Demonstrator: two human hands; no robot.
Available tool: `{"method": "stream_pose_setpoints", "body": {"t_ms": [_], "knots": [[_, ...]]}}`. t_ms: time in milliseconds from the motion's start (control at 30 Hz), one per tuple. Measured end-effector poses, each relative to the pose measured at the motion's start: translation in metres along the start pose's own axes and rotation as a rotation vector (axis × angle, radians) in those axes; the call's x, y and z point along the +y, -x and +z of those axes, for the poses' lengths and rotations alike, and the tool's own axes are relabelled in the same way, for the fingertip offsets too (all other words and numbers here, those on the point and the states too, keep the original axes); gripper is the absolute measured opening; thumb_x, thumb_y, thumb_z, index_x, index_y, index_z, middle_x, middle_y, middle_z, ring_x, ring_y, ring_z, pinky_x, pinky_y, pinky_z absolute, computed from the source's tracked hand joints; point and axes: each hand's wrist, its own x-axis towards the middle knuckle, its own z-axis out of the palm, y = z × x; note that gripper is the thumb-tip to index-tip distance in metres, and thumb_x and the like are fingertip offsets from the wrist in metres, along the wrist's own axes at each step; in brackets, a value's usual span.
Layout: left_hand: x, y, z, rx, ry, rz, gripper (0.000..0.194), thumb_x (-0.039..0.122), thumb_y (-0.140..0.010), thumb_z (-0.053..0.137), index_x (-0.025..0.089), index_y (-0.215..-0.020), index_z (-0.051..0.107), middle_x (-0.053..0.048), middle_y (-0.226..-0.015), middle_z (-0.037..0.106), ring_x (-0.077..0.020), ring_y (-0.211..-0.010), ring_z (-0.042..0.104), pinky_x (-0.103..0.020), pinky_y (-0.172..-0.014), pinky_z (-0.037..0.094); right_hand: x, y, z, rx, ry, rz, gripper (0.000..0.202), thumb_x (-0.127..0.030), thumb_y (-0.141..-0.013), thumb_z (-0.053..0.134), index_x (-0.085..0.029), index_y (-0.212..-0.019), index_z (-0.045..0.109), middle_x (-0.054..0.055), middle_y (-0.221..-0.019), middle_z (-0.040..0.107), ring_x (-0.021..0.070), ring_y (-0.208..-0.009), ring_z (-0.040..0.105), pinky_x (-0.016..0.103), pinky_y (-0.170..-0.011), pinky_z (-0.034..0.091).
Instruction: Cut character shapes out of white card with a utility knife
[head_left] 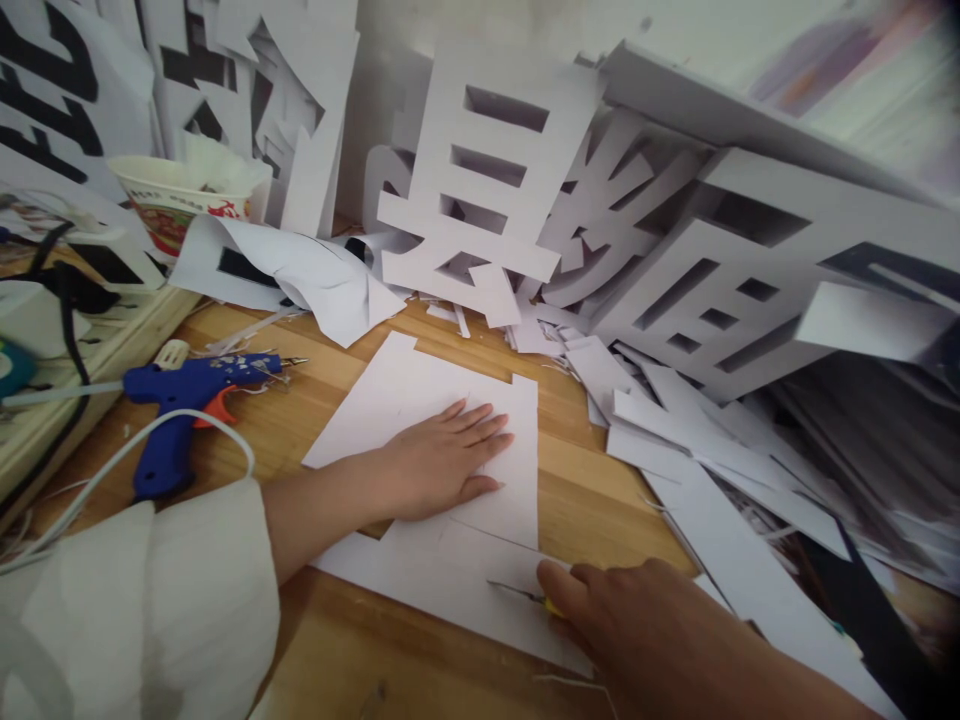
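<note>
My left hand (450,460) lies flat with its fingers stretched out, pressing on a white sheet of board (442,380) on the wooden table. My right hand (630,610) is closed around a yellow-handled craft knife (551,606), most of its handle hidden in the fingers. The thin blade points left over the lower part of the white board. A cut line runs across the board between the two hands, with a notch at the board's left edge by my left wrist.
A blue glue gun (176,400) with its white cord lies to the left, near a power strip (82,380). A paper cup (187,195) and a curled sheet (300,270) stand behind. Cut-out characters (487,170) lean along the back; white strips (742,560) pile up on the right.
</note>
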Motion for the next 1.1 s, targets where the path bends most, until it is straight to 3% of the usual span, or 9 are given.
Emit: {"method": "stream_pose_setpoints", "body": {"t_ms": [133,300,467,767,1100], "knots": [[0.0,0.0,0.0,-0.004,-0.004,-0.004,0.055,0.046,-0.094,0.022,0.014,-0.138,0.028,-0.007,-0.146,0.021,-0.0202,-0.136,0.011,-0.038,-0.111,0.008,0.003,0.005,0.004,0.013,-0.036,0.0,0.034,-0.008,-0.058,0.057,-0.025,-0.082,0.041,-0.005,-0.062,0.06,0.0206,-0.043,0.058,0.029,-0.04,0.008],[0.0,0.0,0.001,-0.009,-0.003,-0.001,0.056,0.046,-0.094,0.022,0.013,-0.138,0.027,-0.007,-0.147,0.021,-0.0208,-0.136,0.011,-0.038,-0.111,0.008,0.004,0.005,-0.007,-0.075,-0.122,0.035,0.035,-0.008,-0.055,0.058,-0.024,-0.084,0.046,-0.003,-0.064,0.061,0.0194,-0.046,0.059,0.028,-0.039,0.012],[0.0,-0.001,0.002,0.001,-0.004,-0.001,0.055,0.046,-0.094,0.022,0.014,-0.138,0.027,-0.007,-0.147,0.021,-0.0204,-0.136,0.011,-0.038,-0.111,0.007,0.003,0.007,-0.012,-0.073,-0.139,0.043,0.034,-0.007,-0.054,0.056,-0.023,-0.083,0.047,-0.002,-0.064,0.061,0.0186,-0.045,0.058,0.027,-0.039,0.014],[-0.001,0.0,0.001,-0.013,0.011,-0.001,0.055,0.046,-0.094,0.021,0.014,-0.139,0.026,-0.007,-0.147,0.02,-0.0203,-0.136,0.01,-0.038,-0.111,0.007,0.007,0.011,-0.003,-0.05,-0.135,0.087,0.025,-0.006,-0.059,0.052,-0.024,-0.076,0.046,-0.003,-0.061,0.059,0.0176,-0.044,0.058,0.027,-0.039,0.018],[-0.001,0.0,0.002,-0.003,0.017,0.002,0.055,0.045,-0.094,0.022,0.013,-0.139,0.027,-0.007,-0.147,0.021,-0.0202,-0.136,0.01,-0.038,-0.111,0.007,0.014,0.016,0.012,-0.042,-0.1,0.085,0.03,-0.004,-0.06,0.055,-0.024,-0.081,0.051,-0.003,-0.062,0.06,0.0179,-0.045,0.058,0.027,-0.037,0.025]]}}
